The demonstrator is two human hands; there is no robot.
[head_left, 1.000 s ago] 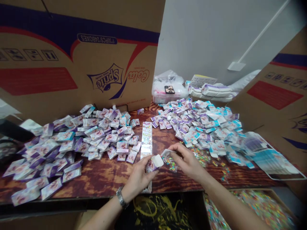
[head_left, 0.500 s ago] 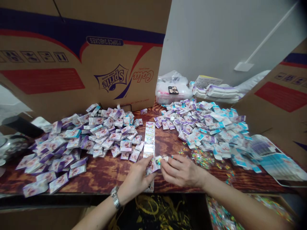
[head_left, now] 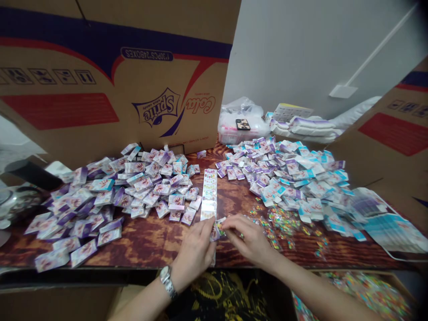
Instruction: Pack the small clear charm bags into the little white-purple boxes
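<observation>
My left hand [head_left: 194, 252] grips a small white and purple card packet [head_left: 214, 236] upright at the front of the wooden table. My right hand [head_left: 248, 238] reaches in from the right, its fingertips pinching a small clear sachet of colourful pieces [head_left: 220, 227] against the packet's top. The fingers hide most of both items. Just beyond my hands lies a long strip of printed cards [head_left: 209, 194]. A silver wristwatch [head_left: 166, 281] sits on my left wrist.
Several white-purple packets lie in heaps [head_left: 117, 191] [head_left: 287, 178] on the wood-grain table [head_left: 150, 243], with loose colourful sachets [head_left: 282, 225] on the right. Printed cardboard flaps [head_left: 110, 76] rise behind. A bin of sachets [head_left: 368, 296] sits below right.
My hands have closed together around the packet. The sachet has moved from my right hand's palm side to the packet's top, and the packet's white flap is now mostly hidden.
</observation>
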